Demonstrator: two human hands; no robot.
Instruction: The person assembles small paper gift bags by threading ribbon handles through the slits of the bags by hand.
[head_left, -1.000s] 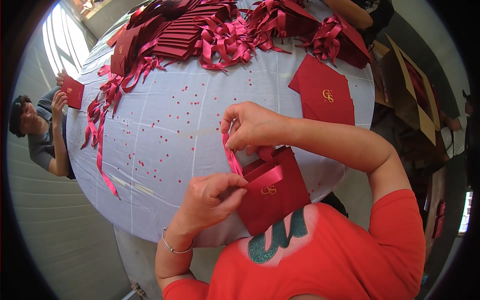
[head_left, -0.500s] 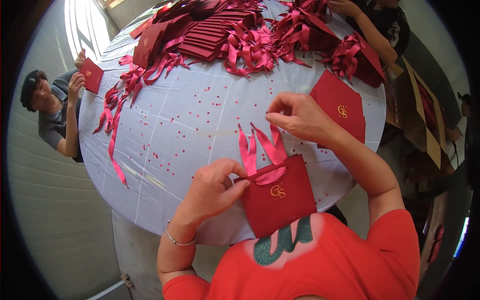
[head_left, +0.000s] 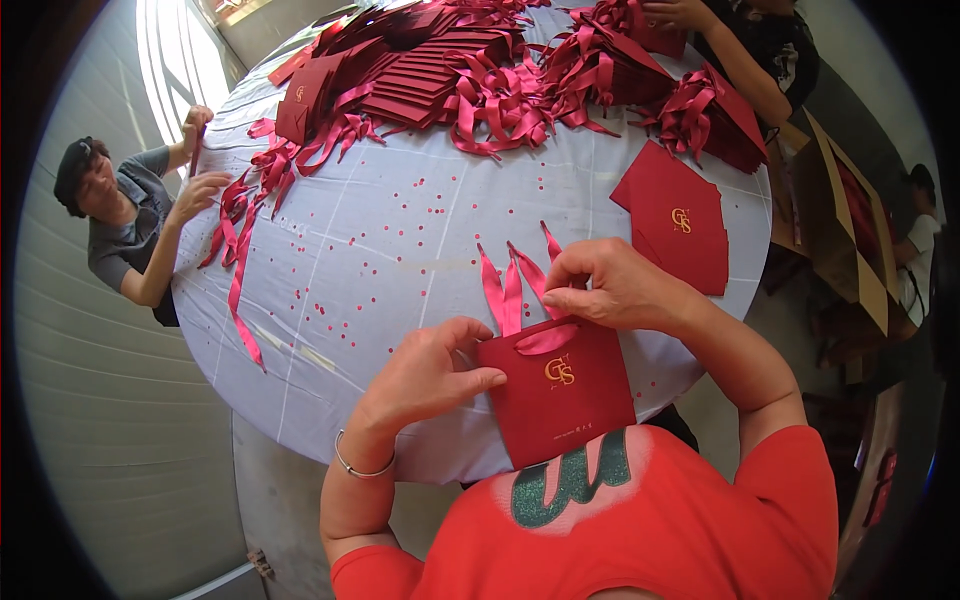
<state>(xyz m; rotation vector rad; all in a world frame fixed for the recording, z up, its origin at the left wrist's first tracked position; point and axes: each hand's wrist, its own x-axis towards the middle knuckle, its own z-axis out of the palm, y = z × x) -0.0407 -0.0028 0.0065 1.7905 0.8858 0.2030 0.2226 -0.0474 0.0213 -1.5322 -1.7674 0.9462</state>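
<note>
A red paper gift bag [head_left: 562, 420] with a gold emblem lies against the table's near edge, close to my red shirt. Pink ribbon [head_left: 512, 298] runs through its top, with pointed ends sticking up behind and a loop across the front. My left hand [head_left: 430, 372] grips the bag's upper left edge, thumb in front and fingers partly hidden behind. Over the upper right corner, my right hand [head_left: 615, 287] is closed in a pinch at the right-hand ribbon. Its fingertips cover part of that strip.
Flat red bags [head_left: 682, 225] lie stacked at the right. Piles of ribboned bags [head_left: 430, 75] fill the table's far side. Small red paper dots dot the white cloth [head_left: 330, 245]. One co-worker [head_left: 135, 215] sits at left, another's arm [head_left: 745, 75] reaches in far right. A cardboard box [head_left: 840, 235] stands right.
My right hand has come down and nearer to the bag's top edge. My left thumb has shifted slightly on the bag. The co-worker at left has turned a red bag edge-on.
</note>
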